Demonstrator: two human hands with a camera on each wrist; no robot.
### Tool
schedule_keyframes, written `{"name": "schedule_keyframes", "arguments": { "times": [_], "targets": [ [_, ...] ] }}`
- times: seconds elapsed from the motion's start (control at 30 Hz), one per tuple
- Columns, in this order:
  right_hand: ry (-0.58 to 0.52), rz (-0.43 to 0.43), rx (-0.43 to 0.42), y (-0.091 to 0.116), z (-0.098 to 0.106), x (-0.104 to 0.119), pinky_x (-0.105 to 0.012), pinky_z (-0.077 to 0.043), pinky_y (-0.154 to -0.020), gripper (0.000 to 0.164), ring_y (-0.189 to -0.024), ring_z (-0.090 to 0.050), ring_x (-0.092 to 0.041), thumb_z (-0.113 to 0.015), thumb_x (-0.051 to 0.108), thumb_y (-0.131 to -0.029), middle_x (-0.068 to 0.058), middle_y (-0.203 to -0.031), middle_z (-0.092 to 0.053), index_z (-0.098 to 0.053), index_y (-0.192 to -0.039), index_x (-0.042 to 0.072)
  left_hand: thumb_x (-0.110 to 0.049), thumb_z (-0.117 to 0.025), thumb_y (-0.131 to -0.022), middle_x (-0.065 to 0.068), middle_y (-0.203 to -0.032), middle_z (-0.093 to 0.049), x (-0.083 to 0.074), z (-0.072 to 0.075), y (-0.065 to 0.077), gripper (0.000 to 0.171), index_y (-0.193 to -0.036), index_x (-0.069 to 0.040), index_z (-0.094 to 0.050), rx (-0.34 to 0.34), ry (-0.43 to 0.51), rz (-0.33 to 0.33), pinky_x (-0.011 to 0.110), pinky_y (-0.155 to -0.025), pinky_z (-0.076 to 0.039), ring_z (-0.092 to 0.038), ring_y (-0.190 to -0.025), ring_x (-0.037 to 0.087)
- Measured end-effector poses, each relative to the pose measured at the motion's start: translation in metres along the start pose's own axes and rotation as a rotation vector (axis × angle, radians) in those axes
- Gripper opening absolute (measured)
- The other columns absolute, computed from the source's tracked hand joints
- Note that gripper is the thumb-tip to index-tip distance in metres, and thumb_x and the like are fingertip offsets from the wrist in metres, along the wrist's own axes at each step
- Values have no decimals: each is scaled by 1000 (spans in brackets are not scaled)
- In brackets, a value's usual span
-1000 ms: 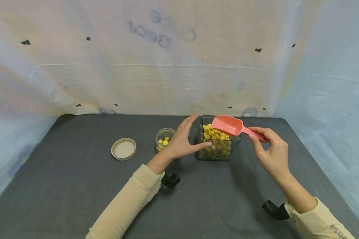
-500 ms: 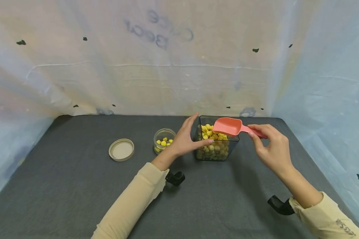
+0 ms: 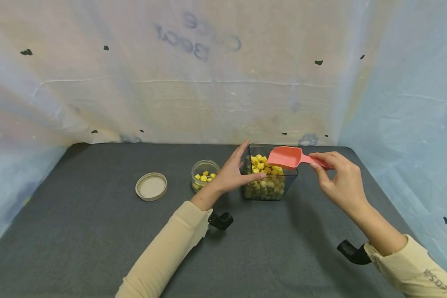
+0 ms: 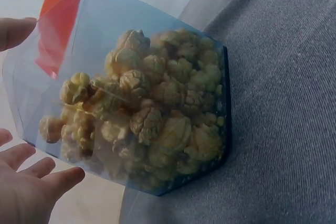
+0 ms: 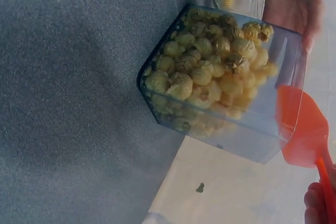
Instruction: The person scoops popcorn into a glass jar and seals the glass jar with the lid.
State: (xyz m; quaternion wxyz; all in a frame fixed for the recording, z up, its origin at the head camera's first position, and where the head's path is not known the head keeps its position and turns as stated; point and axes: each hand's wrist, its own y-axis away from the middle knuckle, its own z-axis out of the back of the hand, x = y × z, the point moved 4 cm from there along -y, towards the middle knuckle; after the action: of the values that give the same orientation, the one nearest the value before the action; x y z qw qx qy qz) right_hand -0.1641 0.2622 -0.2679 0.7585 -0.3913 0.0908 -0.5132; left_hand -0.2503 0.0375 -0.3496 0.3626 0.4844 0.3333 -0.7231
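Observation:
A clear, dark-edged square container (image 3: pixel 290 179), partly filled with yellow popcorn (image 3: pixel 260 164), stands near the back of the table. My left hand (image 3: pixel 229 178) spreads along its left side, thumb at the front rim and fingers near the back left corner. In the left wrist view its fingers (image 4: pixel 63 182) look straight beside the wall. My right hand (image 3: pixel 340 182) pinches the handle of a pink scoop (image 3: pixel 286 157), whose bowl overlaps the container's opening. In the right wrist view the scoop (image 5: pixel 310 124) dips partly inside the rim.
Left of the container, partly behind my left wrist, stands a round clear jar (image 3: pixel 195 169) with some popcorn in it. A round lid (image 3: pixel 151 187) lies farther left on the dark grey table (image 3: pixel 97 231). Pale sheeting (image 3: pixel 223 107) rises behind the table.
My left hand has come slightly closer around the container's left side. The scoop has shifted a little right relative to the container, still in my right hand. The head view has turned slightly.

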Motion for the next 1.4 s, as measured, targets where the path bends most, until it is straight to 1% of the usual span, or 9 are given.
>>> {"name": "schedule_keyframes", "arguments": {
  "times": [0.1, 0.27, 0.43, 0.6, 0.67, 0.77, 0.97, 1.23, 1.4],
  "targets": [
    [15, 0, 25, -1, 0, 0, -23, -38, -61, 22, -70, -61, -24, -72, -2, -81, -14, -88, -69, -72, -103, 0, -26, -73, -85, 0, -162, -3, 0, -1, 0, 100, -155, -32, -2, 19, 19, 10, 48, -116, -25, -10, -148, 22],
    [40, 0, 87, -6, 1, 2, -36, -41, -59, 19, -70, -61, -25, -70, -1, -82, -15, -89, -68, -72, -101, 0, -27, -73, -86, 1, -161, -4, 0, -2, -1, 98, -155, -31, -4, 30, 26, 31, 49, -115, -28, -12, -148, 23],
    [72, -5, 150, -13, 1, 4, -38, -42, -59, 17, -70, -58, -25, -69, 0, -84, -16, -89, -68, -72, -101, -1, -27, -73, -85, 0, -161, -7, 1, -2, -1, 96, -155, -31, -7, 30, 40, 45, 47, -114, -30, -15, -147, 23],
    [84, 11, 181, -20, 2, 6, -42, -46, -59, 16, -69, -60, -28, -69, 1, -83, -17, -87, -67, -72, -99, -3, -28, -73, -85, -3, -160, -8, 2, -2, -1, 95, -155, -32, -8, 28, 50, 50, 47, -114, -30, -15, -147, 21],
    [86, 23, 190, -23, 3, 6, -41, -45, -59, 15, -69, -59, -27, -69, 0, -83, -17, -86, -66, -72, -98, -3, -28, -74, -85, -3, -160, -8, 2, -2, -1, 95, -154, -33, -9, 26, 52, 51, 47, -114, -30, -14, -147, 20],
    [96, 26, 219, -27, 3, 7, -37, -41, -56, 15, -64, -54, -24, -68, -1, -83, -16, -85, -65, -72, -97, -3, -28, -74, -84, -4, -160, -8, 2, -2, -1, 96, -154, -33, -9, 23, 50, 50, 47, -114, -30, -14, -147, 19],
    [138, 8, 322, -36, 2, 12, -30, -33, -52, 16, -59, -45, -19, -65, -1, -85, -14, -81, -62, -72, -99, -2, -28, -74, -84, -4, -160, -7, 2, -2, 0, 96, -154, -35, -8, 23, 62, 54, 47, -114, -29, -12, -148, 18],
    [202, 17, 483, -49, -3, 24, -32, -36, -53, 22, -63, -46, -21, -56, -5, -85, -17, -84, -60, -70, -102, -5, -28, -74, -85, -5, -160, -8, 4, -2, -1, 94, -154, -36, -10, 23, 72, 56, 49, -115, -28, -12, -148, 21],
    [219, 10, 513, -50, -3, 25, -33, -38, -54, 24, -65, -48, -23, -56, -6, -84, -18, -87, -61, -69, -104, -6, -28, -74, -85, -5, -160, -8, 4, -2, -1, 94, -154, -36, -9, 26, 76, 53, 49, -114, -28, -12, -148, 20]
  ]
}}
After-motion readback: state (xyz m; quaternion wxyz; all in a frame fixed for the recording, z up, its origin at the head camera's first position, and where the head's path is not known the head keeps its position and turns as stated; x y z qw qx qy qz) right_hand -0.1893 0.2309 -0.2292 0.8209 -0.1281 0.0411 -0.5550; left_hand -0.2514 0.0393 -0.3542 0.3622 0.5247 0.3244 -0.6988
